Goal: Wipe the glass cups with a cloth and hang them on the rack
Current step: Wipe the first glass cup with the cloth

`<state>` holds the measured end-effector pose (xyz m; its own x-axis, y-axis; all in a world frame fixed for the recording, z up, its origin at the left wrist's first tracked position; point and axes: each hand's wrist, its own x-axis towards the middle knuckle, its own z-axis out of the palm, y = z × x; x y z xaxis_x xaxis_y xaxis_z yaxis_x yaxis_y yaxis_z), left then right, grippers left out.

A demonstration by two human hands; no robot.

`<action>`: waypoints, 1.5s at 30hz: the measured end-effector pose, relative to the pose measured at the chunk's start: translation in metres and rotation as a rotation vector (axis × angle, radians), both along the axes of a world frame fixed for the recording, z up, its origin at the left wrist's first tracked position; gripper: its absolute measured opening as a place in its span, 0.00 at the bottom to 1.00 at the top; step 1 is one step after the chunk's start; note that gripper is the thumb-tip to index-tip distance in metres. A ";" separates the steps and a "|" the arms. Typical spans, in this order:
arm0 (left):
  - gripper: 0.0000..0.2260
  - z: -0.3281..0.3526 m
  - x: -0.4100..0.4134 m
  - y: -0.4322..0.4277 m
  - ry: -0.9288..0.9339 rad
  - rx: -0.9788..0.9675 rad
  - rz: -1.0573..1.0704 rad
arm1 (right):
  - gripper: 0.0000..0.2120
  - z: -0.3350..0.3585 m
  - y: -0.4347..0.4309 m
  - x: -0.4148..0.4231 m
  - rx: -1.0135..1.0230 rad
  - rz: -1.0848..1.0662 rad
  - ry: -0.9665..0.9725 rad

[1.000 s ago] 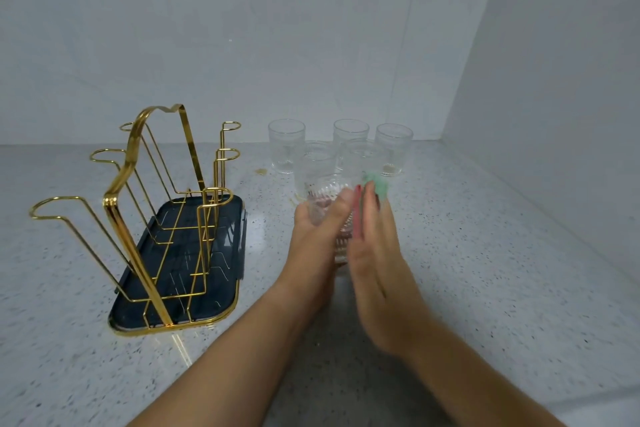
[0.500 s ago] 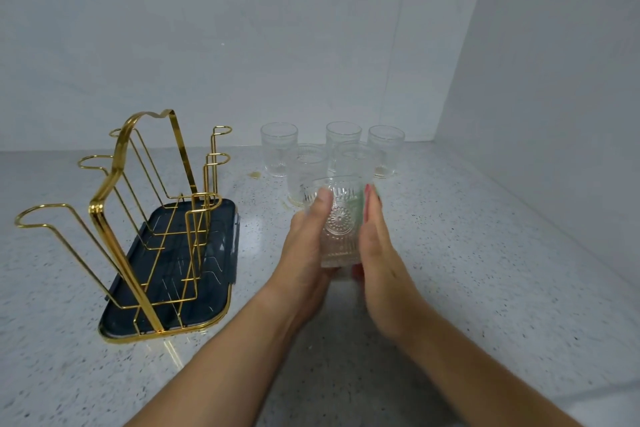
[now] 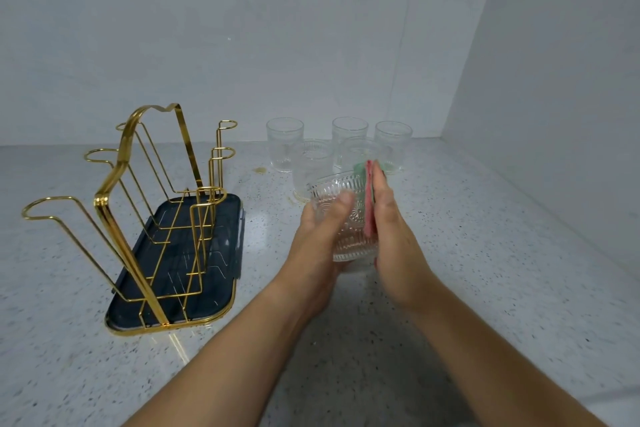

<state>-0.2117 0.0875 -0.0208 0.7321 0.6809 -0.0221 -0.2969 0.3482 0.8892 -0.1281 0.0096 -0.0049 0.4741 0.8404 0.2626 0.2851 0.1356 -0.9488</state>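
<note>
Centre of frame: left hand [image 3: 322, 232] grips an embossed clear glass cup [image 3: 351, 241], tilted, thumb across its near wall. Right hand [image 3: 394, 229], fingers straight, presses a pink-and-green cloth [image 3: 369, 215] flat against the cup's right side. Above them, upper centre: five more clear glass cups [image 3: 284, 144] stand upright, close together, on the white speckled countertop [image 3: 485, 253]. Left of frame: gold wire rack [image 3: 100, 201] stands on a dark blue tray [image 3: 214, 282], well apart from the hands.

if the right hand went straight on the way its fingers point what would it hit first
Likely the front right cup standing just beyond the right hand; depth is unclear.
</note>
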 end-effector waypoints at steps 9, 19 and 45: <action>0.31 0.000 0.001 -0.003 -0.090 -0.109 0.026 | 0.43 -0.015 -0.017 -0.009 0.011 0.068 0.045; 0.25 -0.001 -0.001 0.006 -0.123 0.049 -0.079 | 0.36 0.023 -0.011 0.015 0.144 0.030 0.048; 0.39 -0.001 -0.005 0.007 -0.049 -0.077 -0.173 | 0.35 0.063 -0.065 0.060 -0.214 0.364 -0.751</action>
<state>-0.2169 0.0949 -0.0218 0.8397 0.5422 -0.0308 -0.2686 0.4640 0.8441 -0.0684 -0.0551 0.0582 -0.0701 0.9735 0.2176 0.8211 0.1802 -0.5416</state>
